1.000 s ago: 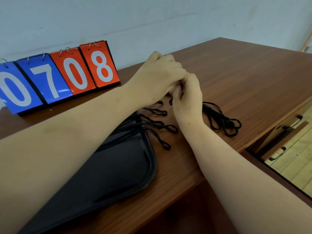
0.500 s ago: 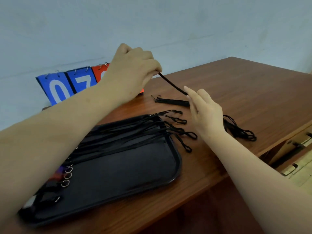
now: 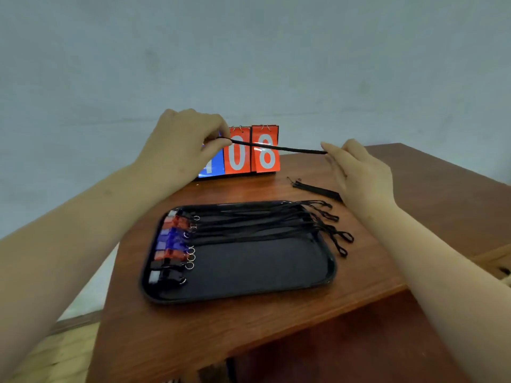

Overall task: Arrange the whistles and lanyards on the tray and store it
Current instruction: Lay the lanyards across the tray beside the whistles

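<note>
Your left hand (image 3: 179, 145) pinches one end of a black lanyard (image 3: 276, 147) between thumb and curled fingers, above the tray's far edge. The cord runs taut through the air to your right hand (image 3: 359, 172), whose fingers lie nearly straight, tips touching its other end. You appear to be straightening it before laying it down. Next, lower it onto the tray (image 3: 235, 298), one end toward the whistles (image 3: 171, 244) at the tray's left end, just nearer you than the laid lanyards (image 3: 249, 222). A flip scoreboard (image 3: 265, 161) stands beyond the tray; spare lanyards (image 3: 315, 188) lie past its far right corner. Neither seems to bar the way down.
</note>
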The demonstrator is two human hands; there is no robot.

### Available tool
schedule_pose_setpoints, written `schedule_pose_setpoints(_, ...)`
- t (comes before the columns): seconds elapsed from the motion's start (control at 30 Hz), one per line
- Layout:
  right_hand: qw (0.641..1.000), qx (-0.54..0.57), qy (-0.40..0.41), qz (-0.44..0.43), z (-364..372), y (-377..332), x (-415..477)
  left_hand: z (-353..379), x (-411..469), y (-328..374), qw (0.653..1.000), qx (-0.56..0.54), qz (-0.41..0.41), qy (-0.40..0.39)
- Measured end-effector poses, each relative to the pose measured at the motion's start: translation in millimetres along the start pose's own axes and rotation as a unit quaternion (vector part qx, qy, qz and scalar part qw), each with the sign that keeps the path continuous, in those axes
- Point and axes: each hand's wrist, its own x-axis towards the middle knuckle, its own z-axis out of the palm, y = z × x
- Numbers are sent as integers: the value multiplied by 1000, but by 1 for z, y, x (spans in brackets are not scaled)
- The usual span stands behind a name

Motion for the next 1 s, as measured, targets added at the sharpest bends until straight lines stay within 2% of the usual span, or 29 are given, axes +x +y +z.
schedule_pose_setpoints(0.1, 999, 9, -43, -10, -1, -22, 2, -8, -29, -15, 999, -24, -34, -2)
schedule_pose_setpoints(0.23, 995, 31, -93, -3, -2, -43, -5, -9, -66, -23, 985, -103, -136, 22)
schedule_pose_setpoints(0.37, 990, 58, -124, 46, -6, -45, -38, 8, -106, -18, 960, -175, -213, 57)
schedule_pose_setpoints(0.63, 962, 75, -196, 174, 10, -22, -104, 51, -166, -23, 939, -183, -274, 95)
schedule_pose_setpoints(0.9, 945, 141, -151, 254, 22, -20, -114, 57, -178, -32, 954, -149, -245, 89)
schedule_pose_setpoints(1.0, 935, 146, -158, 282, 25, -17, -115, 58, -177, -31, 961, -146, -224, 73)
